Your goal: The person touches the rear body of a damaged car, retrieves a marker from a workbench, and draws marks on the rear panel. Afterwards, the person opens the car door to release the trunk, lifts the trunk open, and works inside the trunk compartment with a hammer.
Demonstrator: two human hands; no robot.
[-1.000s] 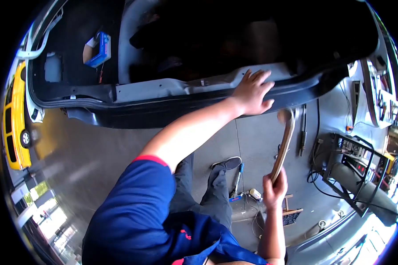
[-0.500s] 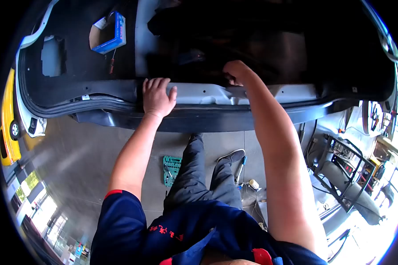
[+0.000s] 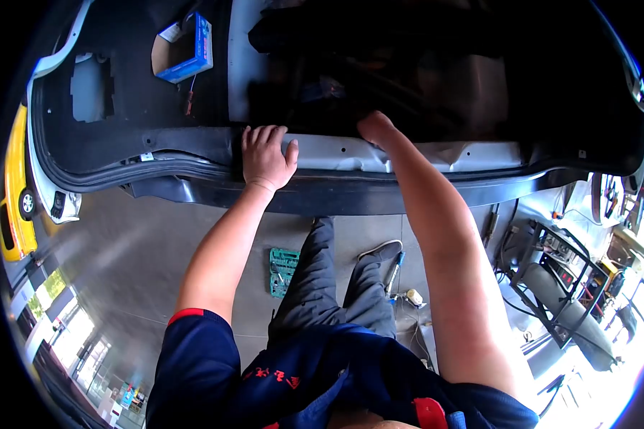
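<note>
My left hand (image 3: pixel 268 157) lies palm down on the edge of the car's rear sill (image 3: pixel 315 151), fingers slightly apart, holding nothing. Beyond the sill, over the dark trunk well, my right hand (image 3: pixel 376 130) is closed; its fingers point into shadow, and what they hold, if anything, is hidden. A blue open box (image 3: pixel 202 50) rests on the black trunk trim at the left, and a screwdriver with a red handle (image 3: pixel 189 104) lies beside it. The hammer is not visible.
A green tool case (image 3: pixel 283 270) lies open on the floor left of my legs. A blue-handled tool (image 3: pixel 395 272) is by my shoe (image 3: pixel 383 250). At the right is a metal frame with a cylinder (image 3: pixel 559 286); a yellow vehicle (image 3: pixel 16 186) stands far left.
My left hand has moved left along the sill. My right hand, earlier low with a wooden-handled hammer, now reaches forward into the trunk. The view has shifted, bringing the green case into sight.
</note>
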